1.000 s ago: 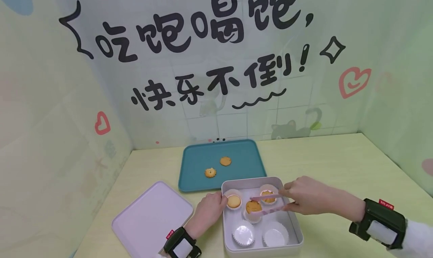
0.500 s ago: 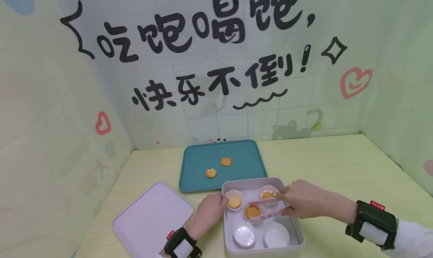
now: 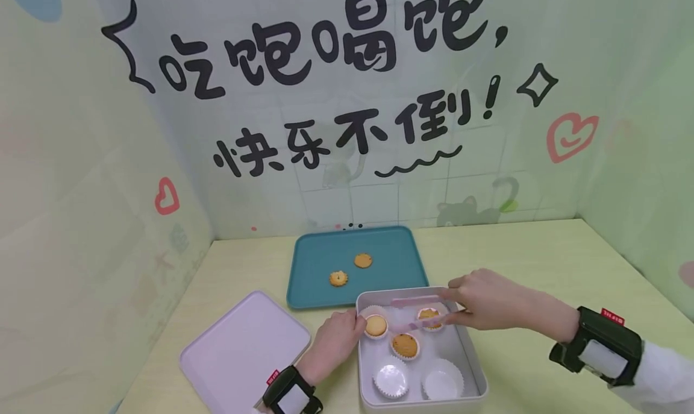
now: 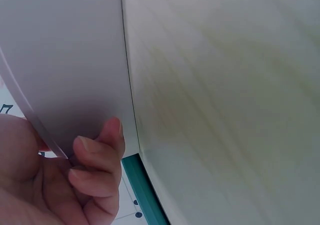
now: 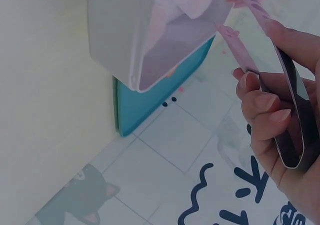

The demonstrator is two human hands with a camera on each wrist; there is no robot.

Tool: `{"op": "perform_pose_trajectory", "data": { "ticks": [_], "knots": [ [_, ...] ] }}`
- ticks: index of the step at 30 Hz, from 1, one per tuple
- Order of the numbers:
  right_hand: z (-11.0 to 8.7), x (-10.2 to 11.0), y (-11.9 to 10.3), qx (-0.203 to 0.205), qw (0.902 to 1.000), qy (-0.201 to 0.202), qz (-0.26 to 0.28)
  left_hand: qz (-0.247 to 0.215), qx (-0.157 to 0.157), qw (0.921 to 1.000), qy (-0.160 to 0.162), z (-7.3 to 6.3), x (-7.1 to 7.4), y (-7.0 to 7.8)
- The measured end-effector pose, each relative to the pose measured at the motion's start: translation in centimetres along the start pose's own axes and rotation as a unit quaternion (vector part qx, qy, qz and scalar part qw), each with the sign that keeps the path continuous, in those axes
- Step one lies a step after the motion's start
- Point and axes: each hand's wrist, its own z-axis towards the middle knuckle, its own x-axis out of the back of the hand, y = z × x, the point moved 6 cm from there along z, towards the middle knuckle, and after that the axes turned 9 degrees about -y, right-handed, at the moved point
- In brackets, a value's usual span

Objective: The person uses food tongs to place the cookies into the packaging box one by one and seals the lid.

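A pale lilac rectangular box [image 3: 428, 404] stands at the front of the table in the head view. My left hand [image 3: 336, 338] grips its left wall, thumb at the rim and fingers curled against the outside. Pink-tipped tongs [image 3: 414, 301] are in my right hand [image 3: 488, 299], above the back of the box. Their arms are spread, with nothing between the tips. A plain round cookie [image 3: 376, 325], a speckled cookie [image 3: 405, 345] and a partly covered cookie [image 3: 428, 314] sit in paper cups. Two front cups [image 3: 391, 378] hold nothing.
A teal tray [image 3: 309, 263] behind the box carries a round cookie [image 3: 363, 260] and a scalloped cookie [image 3: 338, 278]. Left of the box lies a flat lilac tray or lid [image 3: 244, 348]. A printed backdrop [image 3: 347, 185] rises at the table's back edge.
The speckled cookie has gone down into the middle cup and been let go. The tongs have spread wider and moved up and away from it. My left hand keeps its place.
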Motion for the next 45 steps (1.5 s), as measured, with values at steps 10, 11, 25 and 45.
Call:
{"op": "perform_pose_trajectory", "data": {
  "ticks": [10, 11, 25, 45],
  "knots": [
    [4.8, 2.6, 3.4, -0.032, 0.9968, 0.047, -0.057, -0.001, -0.002, 1.0000, 0.003, 0.0, 0.0, -0.3],
    [5.4, 2.6, 3.7, -0.038, 0.9967, 0.043, -0.057, -0.002, -0.002, 1.0000, 0.004, 0.0, 0.0, -0.3],
    [11.5, -0.5, 7.9, -0.097, 0.9941, -0.025, -0.040, -0.013, 0.001, 0.9999, -0.004, -0.2, 0.1, 0.0],
    [14.6, -3.5, 9.7, -0.147, 0.9854, -0.075, -0.042, -0.001, -0.010, 0.9999, 0.003, -0.2, 0.2, -0.1]
  ]
}}
